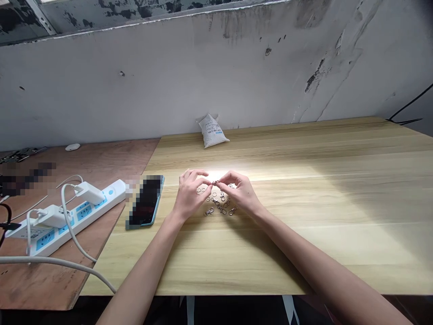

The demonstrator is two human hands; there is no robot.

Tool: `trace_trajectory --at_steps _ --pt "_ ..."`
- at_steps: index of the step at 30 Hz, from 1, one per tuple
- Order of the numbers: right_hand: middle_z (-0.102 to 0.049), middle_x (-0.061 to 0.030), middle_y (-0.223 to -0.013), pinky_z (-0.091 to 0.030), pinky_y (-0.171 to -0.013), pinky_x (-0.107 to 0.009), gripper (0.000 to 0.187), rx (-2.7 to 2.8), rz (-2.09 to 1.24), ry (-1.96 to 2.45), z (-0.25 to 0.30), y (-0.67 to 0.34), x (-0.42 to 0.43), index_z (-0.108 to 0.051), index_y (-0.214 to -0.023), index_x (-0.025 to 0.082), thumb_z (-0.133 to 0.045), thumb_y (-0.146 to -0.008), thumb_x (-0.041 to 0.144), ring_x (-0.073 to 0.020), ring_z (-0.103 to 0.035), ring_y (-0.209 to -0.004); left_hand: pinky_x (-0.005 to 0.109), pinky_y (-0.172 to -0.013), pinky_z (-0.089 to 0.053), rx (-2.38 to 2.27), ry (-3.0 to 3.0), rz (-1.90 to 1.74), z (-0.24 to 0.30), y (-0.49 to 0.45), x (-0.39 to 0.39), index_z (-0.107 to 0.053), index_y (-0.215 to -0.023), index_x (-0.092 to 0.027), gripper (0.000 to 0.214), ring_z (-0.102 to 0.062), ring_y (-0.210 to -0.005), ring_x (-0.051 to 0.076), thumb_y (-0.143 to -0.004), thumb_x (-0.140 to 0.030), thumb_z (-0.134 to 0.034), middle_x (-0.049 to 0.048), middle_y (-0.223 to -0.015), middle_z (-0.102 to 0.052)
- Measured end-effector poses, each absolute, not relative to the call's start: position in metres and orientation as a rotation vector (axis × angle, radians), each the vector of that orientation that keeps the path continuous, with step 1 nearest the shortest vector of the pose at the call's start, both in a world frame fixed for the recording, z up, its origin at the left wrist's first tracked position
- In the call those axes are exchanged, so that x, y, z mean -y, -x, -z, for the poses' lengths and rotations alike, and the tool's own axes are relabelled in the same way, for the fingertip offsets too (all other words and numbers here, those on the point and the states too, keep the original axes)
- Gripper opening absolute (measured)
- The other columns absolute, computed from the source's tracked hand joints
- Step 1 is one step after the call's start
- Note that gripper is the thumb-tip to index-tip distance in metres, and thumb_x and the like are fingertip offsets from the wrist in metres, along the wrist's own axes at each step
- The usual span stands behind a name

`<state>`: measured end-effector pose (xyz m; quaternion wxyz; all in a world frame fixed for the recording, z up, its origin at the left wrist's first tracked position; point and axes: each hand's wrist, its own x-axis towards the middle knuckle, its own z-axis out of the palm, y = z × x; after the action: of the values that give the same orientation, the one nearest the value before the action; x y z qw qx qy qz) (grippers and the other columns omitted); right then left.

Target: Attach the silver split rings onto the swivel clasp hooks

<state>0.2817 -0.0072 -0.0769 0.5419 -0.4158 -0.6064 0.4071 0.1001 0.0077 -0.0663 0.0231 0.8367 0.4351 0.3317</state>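
My left hand (191, 195) and my right hand (238, 192) meet above a pale wood-grain table (270, 243). Their fingertips pinch a small metal clasp (214, 183) from both sides; its exact shape is too small to make out. Just below the hands lies a loose scatter of metal swivel lobster clasps (219, 205), and metal split rings (202, 190) lie nearer my left hand.
A phone (145, 203) with a pixelated screen lies left of my left hand. Beyond the table's left edge, a power strip (67, 216) with white chargers (89, 193) sits on a plywood board (101, 158). A white sachet (212, 131) leans against the wall.
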Motion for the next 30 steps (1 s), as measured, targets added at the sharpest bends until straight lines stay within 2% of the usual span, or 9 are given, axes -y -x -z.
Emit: trace_trajectory --at_steps 8,15,22,30 --pt "-0.071 -0.0044 -0.081 -0.053 -0.074 -0.035 0.026 1.362 -1.029 0.968 0.078 -0.275 0.01 -0.064 -0.078 0.02 -0.074 -0.077 0.044 -0.0192 -0.067 -0.078 0.05 -0.113 -0.027 -1.369 -2.639 -1.031 0.065 -0.102 -0.006 -0.065 -0.08 -0.024 0.004 -0.059 -0.109 0.022 -0.083 -0.022 -0.065 0.0009 -0.106 -0.068" --pt "-0.072 -0.0053 -0.077 -0.052 -0.066 -0.033 0.028 1.115 -1.159 0.966 0.078 -0.268 0.011 -0.06 -0.074 0.02 -0.077 -0.071 0.042 -0.0191 -0.067 -0.074 0.048 -0.114 -0.027 -1.335 -2.689 -1.096 0.067 -0.103 -0.006 -0.063 -0.079 -0.023 0.006 -0.06 -0.108 0.021 -0.085 -0.022 -0.063 0.0009 -0.103 -0.068" --pt "-0.07 -0.0051 -0.078 -0.051 -0.067 -0.033 0.027 1.15 -1.119 0.974 0.081 -0.269 0.011 -0.06 -0.074 0.02 -0.076 -0.072 0.042 -0.0182 -0.065 -0.074 0.048 -0.11 -0.03 -1.336 -2.544 -1.022 0.068 -0.101 -0.009 -0.066 -0.081 -0.024 0.007 -0.057 -0.114 0.022 -0.087 -0.025 -0.064 0.001 -0.109 -0.068" --pt "-0.07 -0.0047 -0.077 -0.051 -0.069 -0.033 0.028 1.203 -1.06 0.992 0.081 -0.268 0.012 -0.06 -0.074 0.019 -0.075 -0.074 0.043 -0.0188 -0.065 -0.074 0.05 -0.114 -0.024 -1.338 -2.561 -1.025 0.067 -0.101 -0.007 -0.066 -0.08 -0.025 0.006 -0.057 -0.114 0.021 -0.086 -0.023 -0.064 0.0006 -0.108 -0.068"
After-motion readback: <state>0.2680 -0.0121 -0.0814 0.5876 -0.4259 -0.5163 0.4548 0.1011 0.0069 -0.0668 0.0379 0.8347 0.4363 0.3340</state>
